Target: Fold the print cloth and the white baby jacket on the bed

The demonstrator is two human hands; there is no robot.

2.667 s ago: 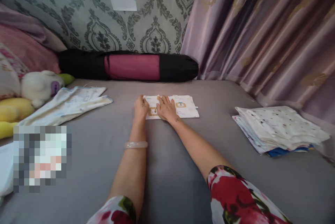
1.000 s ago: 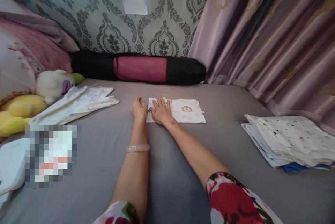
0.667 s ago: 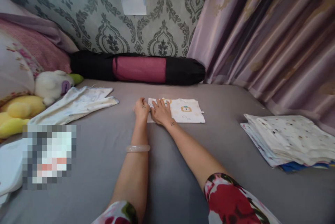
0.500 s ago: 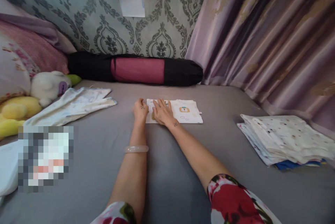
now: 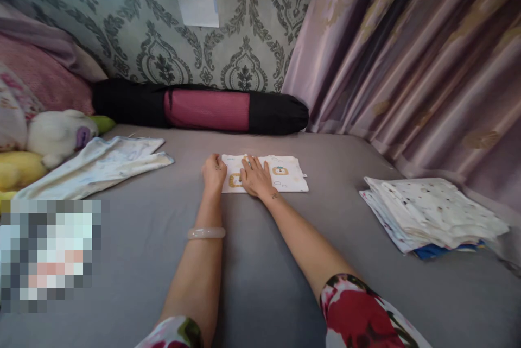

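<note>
To your left, a fuzzy white plush toy [image 5: 55,135] is sitting behind a limp, pale printed cloth [image 5: 93,169], whose loose tails are pointing right. A black-and-maroon cylindrical bag [image 5: 205,111] is lying along the patterned wall [image 5: 163,38]. Midway, a folded white cloth with lion prints [image 5: 291,181] is forming a thin, flat rectangle. Further right, a satiny mauve curtain [image 5: 358,65] is hanging in deep pleats near an uneven stack of folded cloths [image 5: 435,212].

The smooth grey sheet [image 5: 142,261] is giving you room on both sides of the rectangle, whose right edge is showing a small tag.

Your left hand [image 5: 214,174] is curling at its left edge; whether that grip is pinching fabric, you cannot tell. Your right hand [image 5: 256,177] is resting flat on its left half, fingers spread.
</note>
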